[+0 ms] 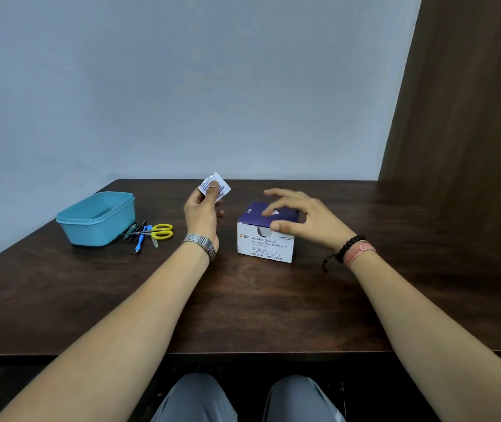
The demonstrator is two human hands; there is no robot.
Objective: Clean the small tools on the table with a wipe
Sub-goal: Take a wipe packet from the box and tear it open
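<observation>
Our left hand (202, 213) is raised just left of the frame's center, above the dark wooden worktop (243, 306). Its thumb and fingers (212, 190) pinch a small white swab packet (215, 187) by its lower part, so the printed packet stands up above the fingertips, tilted slightly. A metal watch (202, 243) sits on that wrist.

Our right hand (301, 220) hovers right of center, over the top of the alcohol swab box (266, 239). Its fingers are spread and loosely bent, holding nothing; we cannot tell whether the thumb tip touches the box's upper front edge. A black bead bracelet (348, 246) and a pink thread band (360, 252) circle that wrist. The box stands on the worktop with its white front toward us and its purple top under the right hand.

The small tools lie well to the left of both hands, in the middle left of the frame, untouched: yellow-handled scissors (161, 231), a blue-handled tool (140, 240), and a nail clipper (130, 231) bunched with other thin dark pieces too small to tell apart. They rest on the worktop just beside a teal plastic tub (97, 220), the clipper end touching or nearly touching its right wall.
</observation>
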